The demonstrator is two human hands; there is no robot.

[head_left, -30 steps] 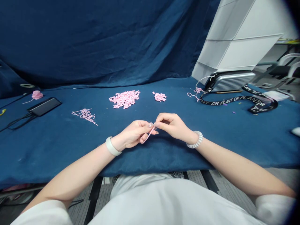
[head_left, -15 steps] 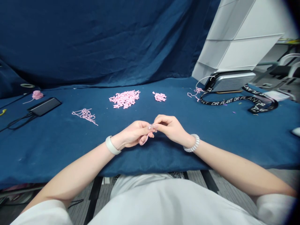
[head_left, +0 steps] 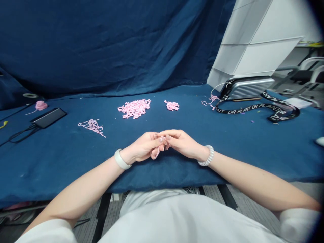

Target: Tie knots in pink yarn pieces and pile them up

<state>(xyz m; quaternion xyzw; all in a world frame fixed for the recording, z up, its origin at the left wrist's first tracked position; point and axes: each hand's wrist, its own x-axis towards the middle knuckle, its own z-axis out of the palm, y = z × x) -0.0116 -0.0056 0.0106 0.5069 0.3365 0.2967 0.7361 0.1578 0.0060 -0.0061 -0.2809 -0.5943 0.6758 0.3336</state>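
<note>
Pink yarn strand [head_left: 157, 154] between hands [head_left: 162, 145]

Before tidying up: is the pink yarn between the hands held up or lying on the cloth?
Held up: the left hand and right hand pinch the pink yarn at their fingertips.

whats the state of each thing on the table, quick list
pink yarn strand, held between both hands
left hand, pinching the strand
right hand, pinching the strand
large pile of pink yarn pieces, heaped
small pile of pink yarn pieces, heaped
loose pink strands, spread flat
pink yarn ball, wound
</note>
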